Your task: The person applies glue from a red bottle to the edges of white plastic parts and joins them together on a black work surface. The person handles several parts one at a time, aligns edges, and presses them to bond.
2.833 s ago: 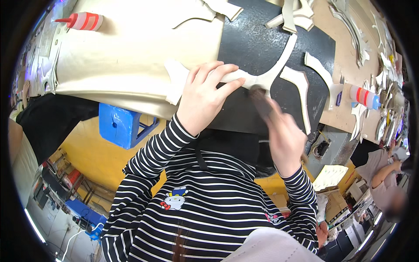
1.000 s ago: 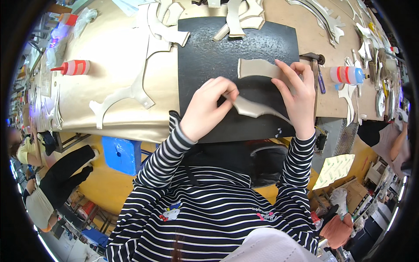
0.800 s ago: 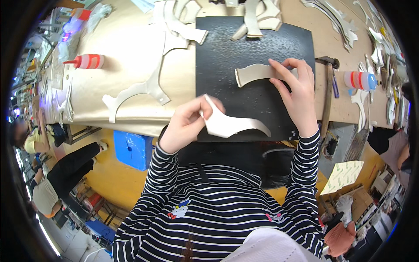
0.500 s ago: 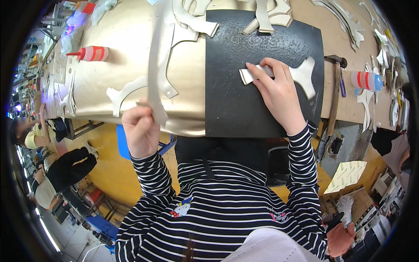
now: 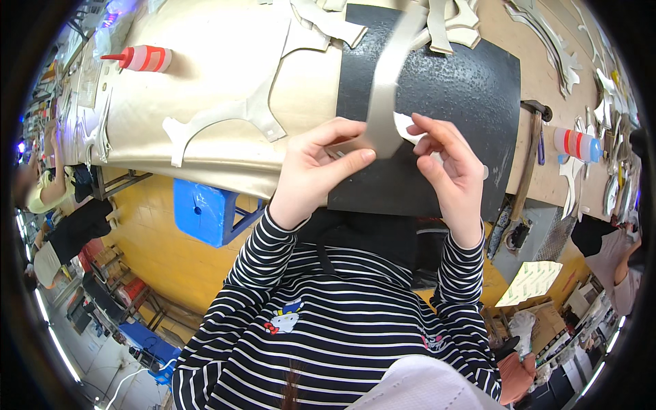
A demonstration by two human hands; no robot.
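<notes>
My left hand (image 5: 318, 167) pinches a long, curved pale strip (image 5: 386, 96) between thumb and fingers near its lower end. The strip stands up over the black mat (image 5: 369, 191) and is slightly blurred. Just right of it, my right hand (image 5: 454, 167) has its fingers curled round a pale branching piece (image 5: 408, 128). Only the white end of that piece and a small tip beyond the hand show; the fingers hide its middle. On the gold-coloured sheet to the left lies another curved, branching pale piece (image 5: 225, 115).
More pale pieces (image 5: 328, 24) lie along the far side. A red-capped squeeze bottle (image 5: 147, 59) rests at left. At right are a hammer (image 5: 523, 174), a purple pen (image 5: 540, 147) and a blue-capped bottle (image 5: 574, 145). A blue stool (image 5: 201, 212) stands below the table edge.
My left hand has brought the long strip rightward from the gold sheet to over the mat. The branching piece under my right hand has turned and shifted, and the two hands are now close together.
</notes>
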